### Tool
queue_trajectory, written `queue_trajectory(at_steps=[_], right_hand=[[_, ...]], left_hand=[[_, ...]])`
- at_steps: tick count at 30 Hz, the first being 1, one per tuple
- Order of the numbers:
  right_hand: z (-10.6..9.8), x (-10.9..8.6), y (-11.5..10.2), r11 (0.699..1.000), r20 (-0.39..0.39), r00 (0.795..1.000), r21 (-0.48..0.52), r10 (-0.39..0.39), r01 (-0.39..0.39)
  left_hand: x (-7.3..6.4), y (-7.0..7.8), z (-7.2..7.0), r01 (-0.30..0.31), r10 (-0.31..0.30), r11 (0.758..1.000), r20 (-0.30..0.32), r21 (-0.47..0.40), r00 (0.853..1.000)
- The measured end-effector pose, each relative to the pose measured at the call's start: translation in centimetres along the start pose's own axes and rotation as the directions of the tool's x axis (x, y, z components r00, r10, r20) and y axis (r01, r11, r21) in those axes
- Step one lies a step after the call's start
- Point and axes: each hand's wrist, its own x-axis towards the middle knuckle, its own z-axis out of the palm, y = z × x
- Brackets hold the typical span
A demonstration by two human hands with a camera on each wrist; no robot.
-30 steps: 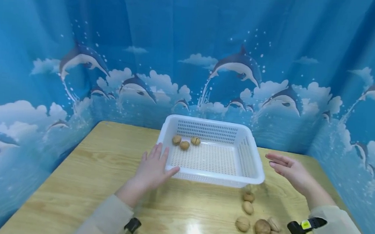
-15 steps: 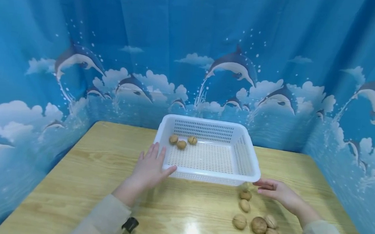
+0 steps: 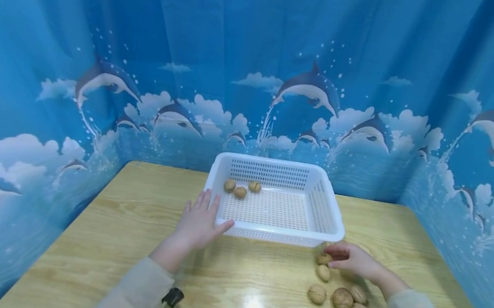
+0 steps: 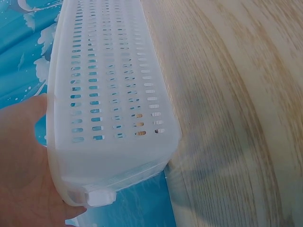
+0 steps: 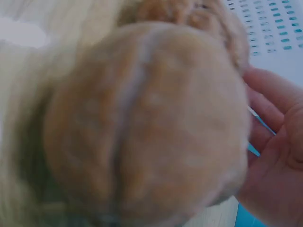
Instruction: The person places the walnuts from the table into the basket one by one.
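Note:
A white plastic basket (image 3: pixel 266 232) stands on the wooden table, three walnuts (image 3: pixel 240 192) lying at its left end. My left hand (image 3: pixel 198 221) rests at its front left corner, fingers spread and straight along the rim, thumb over the front edge. Just outside the front right corner, my right hand (image 3: pixel 355 260) pinches a walnut (image 3: pixel 323 259) between thumb and fingers, low over the table. Another walnut (image 3: pixel 323 273) lies right in front of it. In the right wrist view a large blurred walnut (image 5: pixel 147 127) hides much of the gripped walnut (image 5: pixel 203 16) and the fingertips.
Several more walnuts (image 3: pixel 342 299) lie on the table (image 3: pixel 144 198) near my right forearm. Behind and on both sides hangs a blue dolphin-print curtain (image 3: pixel 248 50). Black devices (image 3: pixel 172 296) sit at both wrists.
My right hand has come down and leftward from beside the basket to the walnut by its front right corner, its fingers closing around it. My left hand has stayed at the basket corner.

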Motion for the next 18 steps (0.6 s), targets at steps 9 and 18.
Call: queue_trajectory(at_steps=[9, 18], right_hand=[[0.0, -1.0, -0.7, 1.000, -0.043, 0.999, -0.025, -0.001, 0.000], [-1.7, -3.6, -1.1, 0.992, -0.056, 0.992, 0.063, 0.117, -0.113]], left_hand=[[-0.1, 0.0, 0.0, -0.008, 0.008, 1.000, -0.006, 0.006, 1.000], [0.0, 0.0, 0.1, 0.004, -0.004, 1.000, -0.002, -0.010, 1.000]])
